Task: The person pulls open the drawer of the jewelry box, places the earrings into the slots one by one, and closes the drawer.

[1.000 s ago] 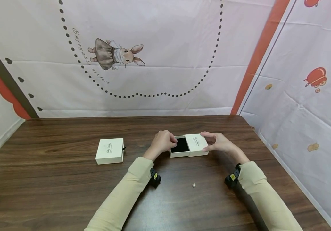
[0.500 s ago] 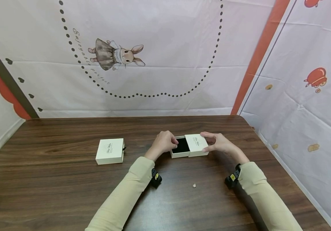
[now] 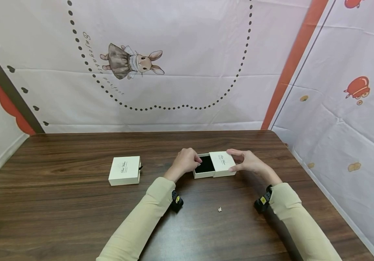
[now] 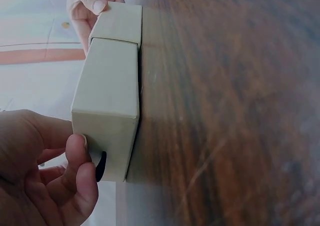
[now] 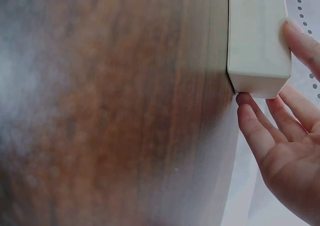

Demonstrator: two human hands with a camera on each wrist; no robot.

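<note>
A cream drawer-style gift box is partly pulled out: its tray (image 3: 203, 175), lined in black, sticks out left of the printed sleeve (image 3: 220, 162). Over the black lining, my left hand (image 3: 184, 160) has thumb and forefinger brought together, a tiny pale speck at their tips; I cannot tell its kind. In the left wrist view, curled fingers (image 4: 77, 156) touch the tray's end wall beside a black ribbon tab (image 4: 101, 167). My right hand (image 3: 247, 161) holds the sleeve's right end, thumb at the near corner and fingers at the far one.
A second cream box (image 3: 124, 171) with matching print stands closed to the left, a black tab at its right side. One small shiny piece (image 3: 219, 209) lies on the brown wooden table (image 3: 76, 217) between the forearms. A printed cloth (image 3: 187, 54) hangs behind the table.
My left hand and the tray edge have shifted very slightly to the right. A pale speck now shows at the left fingertips. The right hand keeps its hold on the sleeve.
</note>
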